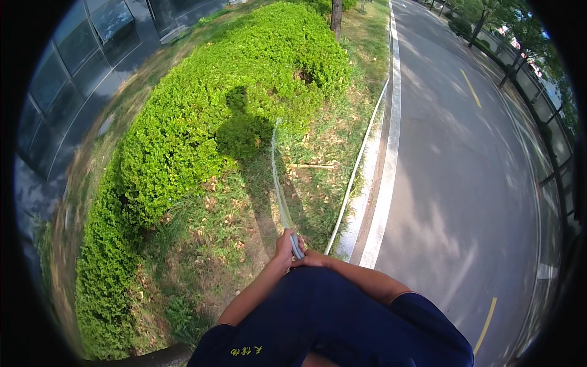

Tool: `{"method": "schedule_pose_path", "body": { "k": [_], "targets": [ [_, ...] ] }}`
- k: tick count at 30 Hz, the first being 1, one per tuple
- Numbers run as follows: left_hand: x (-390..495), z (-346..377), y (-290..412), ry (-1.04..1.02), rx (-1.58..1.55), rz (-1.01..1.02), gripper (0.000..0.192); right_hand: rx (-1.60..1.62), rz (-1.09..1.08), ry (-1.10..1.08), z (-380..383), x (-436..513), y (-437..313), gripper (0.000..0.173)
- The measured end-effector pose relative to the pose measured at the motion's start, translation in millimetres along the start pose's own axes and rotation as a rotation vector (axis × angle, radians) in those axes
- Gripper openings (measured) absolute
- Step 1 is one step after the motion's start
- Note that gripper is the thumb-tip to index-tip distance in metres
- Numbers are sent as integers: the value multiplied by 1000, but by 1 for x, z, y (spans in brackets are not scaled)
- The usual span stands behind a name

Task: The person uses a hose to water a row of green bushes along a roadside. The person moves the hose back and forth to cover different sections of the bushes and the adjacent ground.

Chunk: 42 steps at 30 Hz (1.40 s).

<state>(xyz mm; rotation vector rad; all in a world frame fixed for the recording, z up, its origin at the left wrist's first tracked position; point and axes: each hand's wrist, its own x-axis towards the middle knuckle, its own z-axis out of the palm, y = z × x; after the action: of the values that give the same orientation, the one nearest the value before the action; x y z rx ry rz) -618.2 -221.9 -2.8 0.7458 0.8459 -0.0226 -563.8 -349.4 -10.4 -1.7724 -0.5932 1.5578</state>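
Note:
My left hand (285, 245) is wrapped around a grey garden hose (296, 247) close to its open end. Just behind it, my right hand (311, 259) grips the same hose, partly hidden by my dark blue shirt. A stream of water (277, 179) leaves the hose end and arcs forward. It comes down at the near edge of a clipped green hedge (238, 59), where my shadow also falls. The rest of the held hose is hidden behind my body.
A pale hose (355, 174) runs along the grass beside the white kerb (383, 206). To the right is an asphalt road (440, 183). A stick (312, 166) lies on the leaf-strewn grass. One tree trunk (336, 18) stands ahead; a glass-fronted building (78, 69) is at left.

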Motion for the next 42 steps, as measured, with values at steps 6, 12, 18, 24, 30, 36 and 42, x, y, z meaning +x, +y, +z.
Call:
{"method": "schedule_pose_path", "body": {
  "k": [6, 12, 18, 24, 30, 36, 42],
  "targets": [
    [-3, 18, 8, -10, 98, -28, 39, -14, 1, 17, -9, 10, 16, 55],
    [0, 26, 2, -123, 211, -15, 42, 88, -107, -19, -16, 9, 22, 53],
    [-3, 35, 4, -137, 236, -2, 41, 69, -67, -28, -21, 18, 37, 53],
    [-3, 27, 2, -161, 234, 62, 43, 51, -80, -15, -18, 3, 17, 53],
    [-11, 20, -2, -218, 257, 157, 44, 53, -111, 78, -12, 4, 19, 36],
    [-20, 17, -1, -157, 285, 179, 45, 118, -243, 56, 3, 67, 82, 48],
    [-16, 9, -11, -121, 243, 296, 46, 36, -146, 134, 1, 34, 53, 47]
  ]
}}
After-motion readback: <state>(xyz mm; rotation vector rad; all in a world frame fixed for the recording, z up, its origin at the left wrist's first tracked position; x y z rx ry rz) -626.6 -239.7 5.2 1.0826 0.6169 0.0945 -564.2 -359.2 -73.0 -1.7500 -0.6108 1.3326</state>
